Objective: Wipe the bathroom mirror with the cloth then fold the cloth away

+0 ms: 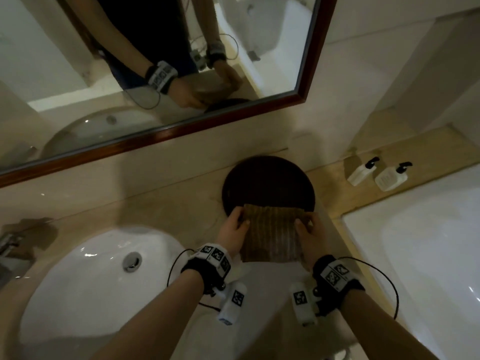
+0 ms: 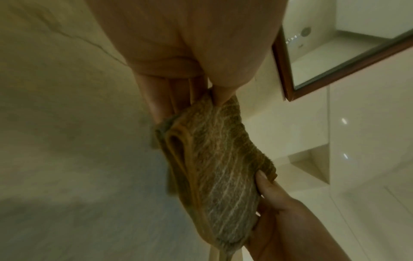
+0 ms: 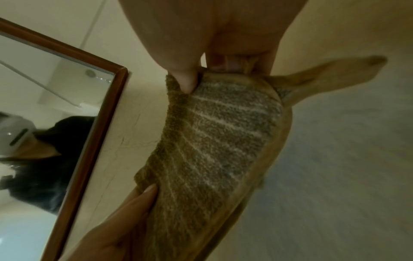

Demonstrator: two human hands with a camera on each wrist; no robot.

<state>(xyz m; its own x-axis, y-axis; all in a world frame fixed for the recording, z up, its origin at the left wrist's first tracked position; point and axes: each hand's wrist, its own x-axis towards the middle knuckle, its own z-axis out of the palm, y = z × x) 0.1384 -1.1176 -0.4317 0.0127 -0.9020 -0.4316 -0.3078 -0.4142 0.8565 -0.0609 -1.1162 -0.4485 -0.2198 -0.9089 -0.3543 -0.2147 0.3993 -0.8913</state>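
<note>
A brown striped cloth [image 1: 272,233], folded into a thick square, is held flat above the counter between both hands. My left hand [image 1: 235,227] pinches its left edge, thumb on top. My right hand [image 1: 309,237] pinches the right edge the same way. The far edge of the cloth overlaps a round dark tray [image 1: 267,183]. In the left wrist view the folded layers of the cloth [image 2: 214,169] show at the edge, under my thumb [image 2: 222,96]. In the right wrist view the cloth [image 3: 214,141] hangs from my thumb [image 3: 186,83]. The wood-framed mirror [image 1: 161,58] hangs on the wall behind.
A white oval sink [image 1: 104,276] is set in the beige counter on the left, with a tap [image 1: 10,242] at the far left. Two white pump bottles [image 1: 376,175] stand on a ledge at right beside a white bathtub [image 1: 420,255].
</note>
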